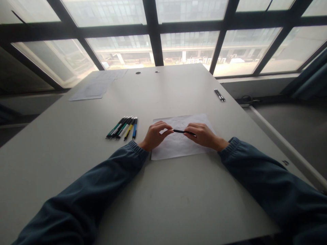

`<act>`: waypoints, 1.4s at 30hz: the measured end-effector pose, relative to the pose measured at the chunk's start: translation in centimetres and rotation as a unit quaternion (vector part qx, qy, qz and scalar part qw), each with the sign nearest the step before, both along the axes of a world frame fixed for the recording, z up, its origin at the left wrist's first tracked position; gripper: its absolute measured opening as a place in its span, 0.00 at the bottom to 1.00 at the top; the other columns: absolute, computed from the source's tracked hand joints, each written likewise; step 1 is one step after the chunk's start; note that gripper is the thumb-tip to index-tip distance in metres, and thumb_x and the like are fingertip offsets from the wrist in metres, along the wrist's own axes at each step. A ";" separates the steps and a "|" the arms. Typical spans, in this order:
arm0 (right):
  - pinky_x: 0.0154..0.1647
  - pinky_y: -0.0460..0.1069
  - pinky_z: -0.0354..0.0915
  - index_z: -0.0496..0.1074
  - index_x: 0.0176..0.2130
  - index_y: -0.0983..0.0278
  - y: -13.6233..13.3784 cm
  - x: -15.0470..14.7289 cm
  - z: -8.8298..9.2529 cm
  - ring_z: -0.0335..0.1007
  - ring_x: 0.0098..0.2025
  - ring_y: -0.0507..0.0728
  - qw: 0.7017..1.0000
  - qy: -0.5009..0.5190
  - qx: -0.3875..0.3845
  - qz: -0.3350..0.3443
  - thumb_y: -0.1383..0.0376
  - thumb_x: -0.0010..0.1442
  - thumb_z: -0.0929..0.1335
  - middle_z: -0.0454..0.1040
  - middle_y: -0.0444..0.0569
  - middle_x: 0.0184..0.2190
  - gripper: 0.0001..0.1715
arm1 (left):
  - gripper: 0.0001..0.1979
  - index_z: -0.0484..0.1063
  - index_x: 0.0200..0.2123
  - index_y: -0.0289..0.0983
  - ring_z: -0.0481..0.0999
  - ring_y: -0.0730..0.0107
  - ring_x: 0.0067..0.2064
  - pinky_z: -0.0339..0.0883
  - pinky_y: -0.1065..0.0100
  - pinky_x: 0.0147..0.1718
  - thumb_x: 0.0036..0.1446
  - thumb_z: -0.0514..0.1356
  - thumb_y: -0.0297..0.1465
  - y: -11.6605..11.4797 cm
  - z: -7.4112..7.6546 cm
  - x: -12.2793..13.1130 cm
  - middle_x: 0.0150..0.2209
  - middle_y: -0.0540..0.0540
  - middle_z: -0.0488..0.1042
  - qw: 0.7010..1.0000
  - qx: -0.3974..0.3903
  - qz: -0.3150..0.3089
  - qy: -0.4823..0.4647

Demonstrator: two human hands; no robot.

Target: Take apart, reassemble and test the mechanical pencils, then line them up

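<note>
1. The left hand (155, 135) is pinching 1 end of a dark pen (178, 131) over white paper (176, 149).
2. The right hand (201, 134) is pinching the other end, fingers (192, 128) curled.
3. More pens (124, 128) are lying on the table (166, 194) near the left sleeve (112, 172).

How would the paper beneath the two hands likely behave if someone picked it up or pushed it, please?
The paper looks thin, so it would probably flop when lifted. Lying flat on the smooth-looking table, it might slide if pushed.
</note>
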State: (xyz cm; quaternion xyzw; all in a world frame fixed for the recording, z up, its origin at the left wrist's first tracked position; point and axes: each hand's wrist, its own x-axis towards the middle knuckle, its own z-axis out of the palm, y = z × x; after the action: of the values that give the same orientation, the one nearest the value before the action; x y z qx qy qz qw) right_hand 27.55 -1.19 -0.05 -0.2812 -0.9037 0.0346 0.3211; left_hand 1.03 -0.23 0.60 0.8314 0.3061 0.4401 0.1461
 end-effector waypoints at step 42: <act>0.36 0.49 0.61 0.74 0.41 0.63 0.1 0.1 -0.2 0.68 0.33 0.55 1.000 -0.001 -0.006 -0.008 0.61 0.71 0.64 0.74 0.49 0.33 0.12 | 0.08 0.78 0.37 0.38 0.77 0.67 0.38 0.72 0.65 0.40 0.63 0.64 0.37 0.0 0.0 0.1 0.35 0.44 0.80 1.000 0.006 -0.004 0.003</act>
State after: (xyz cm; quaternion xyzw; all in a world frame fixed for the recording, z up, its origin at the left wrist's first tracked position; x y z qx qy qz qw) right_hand 27.63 -1.08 -0.21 -0.2900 -0.9015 0.0369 0.3192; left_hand 1.16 -0.22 0.65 0.8350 0.3004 0.4387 0.1415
